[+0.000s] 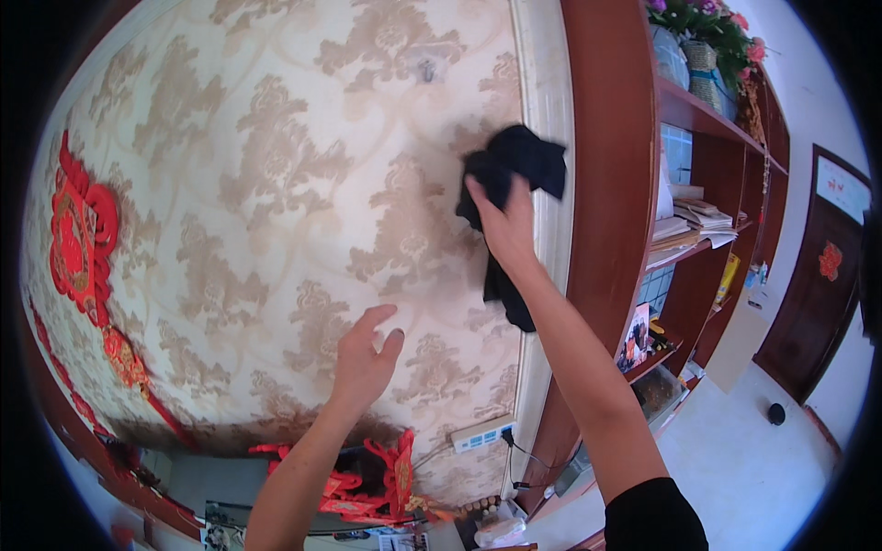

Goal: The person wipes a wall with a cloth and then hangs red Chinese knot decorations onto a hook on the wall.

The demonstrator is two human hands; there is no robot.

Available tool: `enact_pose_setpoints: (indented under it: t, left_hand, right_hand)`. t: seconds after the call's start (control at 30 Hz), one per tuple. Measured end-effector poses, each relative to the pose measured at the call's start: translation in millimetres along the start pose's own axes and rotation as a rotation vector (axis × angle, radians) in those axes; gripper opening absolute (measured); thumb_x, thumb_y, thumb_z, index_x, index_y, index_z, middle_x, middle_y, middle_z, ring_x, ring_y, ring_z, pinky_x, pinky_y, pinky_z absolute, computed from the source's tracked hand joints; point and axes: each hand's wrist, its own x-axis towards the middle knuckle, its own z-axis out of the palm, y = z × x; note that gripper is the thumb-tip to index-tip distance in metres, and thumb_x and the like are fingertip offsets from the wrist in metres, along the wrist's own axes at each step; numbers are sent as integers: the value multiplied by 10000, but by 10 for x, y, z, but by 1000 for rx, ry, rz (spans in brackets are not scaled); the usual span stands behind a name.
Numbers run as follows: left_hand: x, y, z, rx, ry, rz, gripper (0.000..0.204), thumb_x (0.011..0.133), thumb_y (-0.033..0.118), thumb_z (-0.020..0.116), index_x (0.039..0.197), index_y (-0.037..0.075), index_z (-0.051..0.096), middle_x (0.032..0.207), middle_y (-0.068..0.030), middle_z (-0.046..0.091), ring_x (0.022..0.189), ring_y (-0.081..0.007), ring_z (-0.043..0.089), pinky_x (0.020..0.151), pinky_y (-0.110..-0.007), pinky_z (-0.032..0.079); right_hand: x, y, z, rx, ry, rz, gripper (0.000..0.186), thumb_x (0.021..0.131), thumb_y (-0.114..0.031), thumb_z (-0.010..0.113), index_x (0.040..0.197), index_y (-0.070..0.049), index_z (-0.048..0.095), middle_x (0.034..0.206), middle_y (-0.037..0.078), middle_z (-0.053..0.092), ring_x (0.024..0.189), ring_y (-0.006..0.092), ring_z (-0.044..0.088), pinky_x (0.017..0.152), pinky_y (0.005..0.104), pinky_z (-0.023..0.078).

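Against the patterned beige wallpaper (230,156), beside a pale vertical trim (542,92), my right hand (501,220) grips a black cloth (519,151). The cloth is bunched at the hand, with a part hanging down behind my wrist. My left hand (367,354) is open, lower and to the left, near the wall with its fingers bent and apart; I cannot tell whether it touches the wallpaper.
Red ornaments (81,234) hang at the left, with more red decorations (395,468) low behind my left arm. A power strip (478,433) with cords is low on the wall. A wooden shelf unit (606,110) with flowers and papers lines the right, beside a dark door (795,312).
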Motion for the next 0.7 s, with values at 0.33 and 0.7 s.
enact_pose_setpoints:
  t: [0.33, 0.7]
  left_hand:
    - [13, -552, 508, -246, -97, -173, 332, 915, 78, 621, 1236, 34, 546, 1131, -122, 650, 1065, -172, 619, 927, -306, 484]
    - [-709, -102, 971, -1168, -302, -895, 398, 972, 321, 602, 1230, 18, 590, 1087, -93, 671, 972, -165, 642, 852, -300, 513]
  right_hand:
    - [-630, 848, 95, -566, -415, -272, 696, 746, -319, 709, 1322, -11, 468, 1282, 259, 517, 1136, 410, 520, 976, 498, 416]
    - [-1897, 319, -730, 721, -563, 1429, 713, 920, -663, 460, 1392, -129, 491, 1397, 58, 515, 1269, 239, 469, 1032, 459, 355]
